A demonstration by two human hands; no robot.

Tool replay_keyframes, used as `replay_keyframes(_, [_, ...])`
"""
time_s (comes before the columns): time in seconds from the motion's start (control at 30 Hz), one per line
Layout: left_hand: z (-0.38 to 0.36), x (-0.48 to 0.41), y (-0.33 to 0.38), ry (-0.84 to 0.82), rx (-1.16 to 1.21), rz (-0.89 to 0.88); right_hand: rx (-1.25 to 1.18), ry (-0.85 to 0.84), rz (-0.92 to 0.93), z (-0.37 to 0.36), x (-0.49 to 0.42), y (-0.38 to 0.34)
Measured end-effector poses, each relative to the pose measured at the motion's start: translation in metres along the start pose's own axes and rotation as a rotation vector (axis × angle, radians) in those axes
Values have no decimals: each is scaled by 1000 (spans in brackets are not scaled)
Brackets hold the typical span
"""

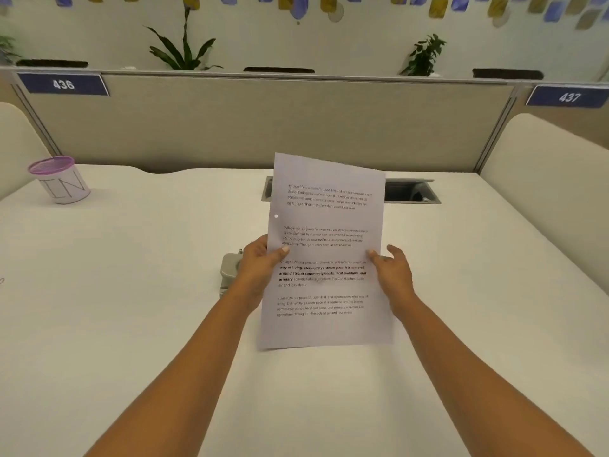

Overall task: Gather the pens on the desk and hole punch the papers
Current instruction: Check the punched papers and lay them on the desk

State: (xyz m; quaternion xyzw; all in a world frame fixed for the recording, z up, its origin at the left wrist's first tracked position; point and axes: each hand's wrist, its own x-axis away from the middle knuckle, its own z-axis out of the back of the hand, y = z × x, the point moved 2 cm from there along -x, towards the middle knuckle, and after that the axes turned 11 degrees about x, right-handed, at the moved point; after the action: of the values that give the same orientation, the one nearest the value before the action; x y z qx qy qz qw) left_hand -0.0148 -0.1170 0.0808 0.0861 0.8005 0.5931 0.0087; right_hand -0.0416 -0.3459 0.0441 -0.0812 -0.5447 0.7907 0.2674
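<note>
The paper (326, 252), one hole visible near its left edge, is held above the surface (131, 291); left hand (260, 265) pinches that edge, right hand (393, 268) fingers hold the other loosely; keep the edge straight entering the punch (230, 270).

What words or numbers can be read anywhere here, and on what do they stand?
"436": blue panel sign on the grey partition, left.
"437": blue panel sign, right.
"IN": white cup with pink mesh top on the white desk.
"Village life is a peaceful...": opens each paragraph on the white printed sheet held by left hand and right hand; the rest is mostly blurred.
</note>
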Motion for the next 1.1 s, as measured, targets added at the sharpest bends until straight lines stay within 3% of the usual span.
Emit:
replay_keyframes(0.2, [-14,9,30,-58,56,-199,-243,143,259,24,22,-34])
replay_keyframes(0.4, [-18,14,37,-63,55,-297,-364,154,417,35,43,-44])
replay_keyframes(0.6, [-10,21,9,-17,3,-166,-229,57,352,29,52,-14])
replay_keyframes(0.93, [-16,18,13,-29,-57,-192,-162,74,320,33,49,-9])
replay_keyframes(1.1, [-14,17,4,82,20,-216,35,203,191,35,46,16])
